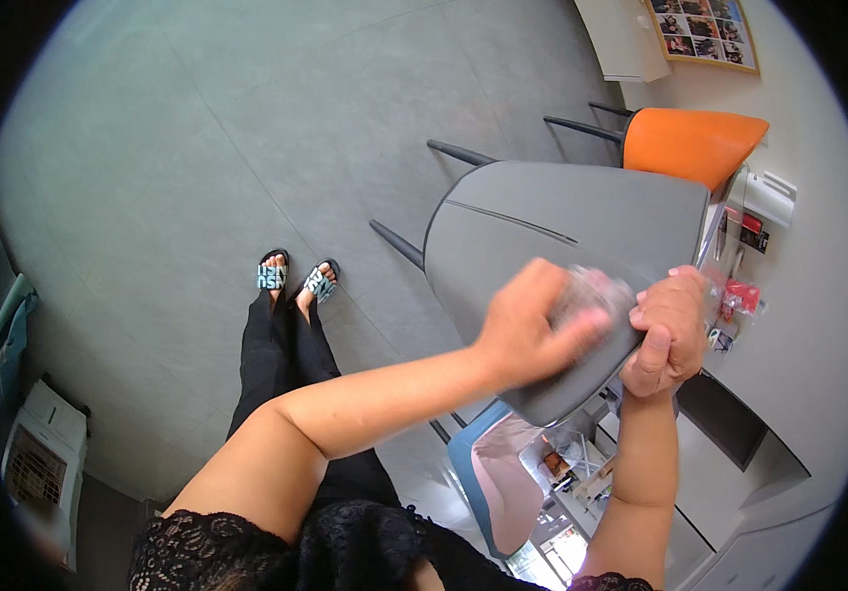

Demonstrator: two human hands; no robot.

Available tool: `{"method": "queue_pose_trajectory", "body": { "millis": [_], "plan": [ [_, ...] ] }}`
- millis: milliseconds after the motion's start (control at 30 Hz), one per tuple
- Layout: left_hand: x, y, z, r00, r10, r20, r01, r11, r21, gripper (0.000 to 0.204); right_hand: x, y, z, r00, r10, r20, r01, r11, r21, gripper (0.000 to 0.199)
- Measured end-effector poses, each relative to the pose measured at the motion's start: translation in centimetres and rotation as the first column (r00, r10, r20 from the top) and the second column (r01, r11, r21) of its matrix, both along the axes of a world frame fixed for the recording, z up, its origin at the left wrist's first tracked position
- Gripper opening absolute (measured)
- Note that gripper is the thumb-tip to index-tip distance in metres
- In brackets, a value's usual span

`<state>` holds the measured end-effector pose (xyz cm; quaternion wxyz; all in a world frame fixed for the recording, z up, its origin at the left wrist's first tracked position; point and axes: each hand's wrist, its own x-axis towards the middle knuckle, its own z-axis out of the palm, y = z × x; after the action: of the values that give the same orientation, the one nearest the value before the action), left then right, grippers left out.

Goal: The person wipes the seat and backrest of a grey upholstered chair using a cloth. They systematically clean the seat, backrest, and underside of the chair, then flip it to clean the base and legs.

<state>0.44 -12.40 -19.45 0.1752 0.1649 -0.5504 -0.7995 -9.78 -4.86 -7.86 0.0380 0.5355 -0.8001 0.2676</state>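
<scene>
Apparently midway, my left hand [534, 330] pinches a blurred clear wad [593, 294], not yet set down, over the grey chair [562, 207], while just right of it my right hand [667, 330] curls tight, contents hidden

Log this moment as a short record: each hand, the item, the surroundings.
Left hand: motion-blurred, at a clear item
Right hand: fingers curled closed; contents unclear
Item: see-through, blurred, between the hands; exact kind unclear
Behind hands in view: grey chair
Other chairs: orange chair, pink-and-blue chair
Underfoot: grey floor
</scene>
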Motion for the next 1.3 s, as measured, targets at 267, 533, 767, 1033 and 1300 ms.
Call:
{"method": "queue_pose_trajectory", "body": {
  "millis": [267,533,767,1033,1300],
  "plan": [
    [-2.2,0.9,-14.9,0.660,-0.230,0.715,0.239,0.967,0.091,0.036,-0.1,-0.1,-0.4,1.000,-0.003,-0.011,0.002,0.999,-0.054,0.023],
    [3.7,1.0,1.4,0.992,0.000,-0.122,-0.005,0.999,-0.035,0.033,-0.1,0.6,-0.6,1.000,-0.014,0.022,0.016,0.997,-0.079,0.023],
    [4.6,3.8,-10.2,0.864,-0.149,0.481,0.085,0.985,0.151,0.030,0.1,0.1,-0.6,1.000,-0.011,0.024,0.013,0.996,-0.088,0.021],
    [6.2,1.0,0.6,0.998,-0.055,0.032,0.054,0.997,0.056,0.031,0.0,0.4,-0.7,1.000,-0.001,0.017,0.002,0.996,-0.087,0.019],
    [6.1,0.7,-2.4,0.979,-0.191,0.065,0.192,0.981,-0.011,0.033,0.0,0.7,-0.9,1.000,-0.005,0.026,0.008,0.991,-0.130,0.019]
  ]
}}
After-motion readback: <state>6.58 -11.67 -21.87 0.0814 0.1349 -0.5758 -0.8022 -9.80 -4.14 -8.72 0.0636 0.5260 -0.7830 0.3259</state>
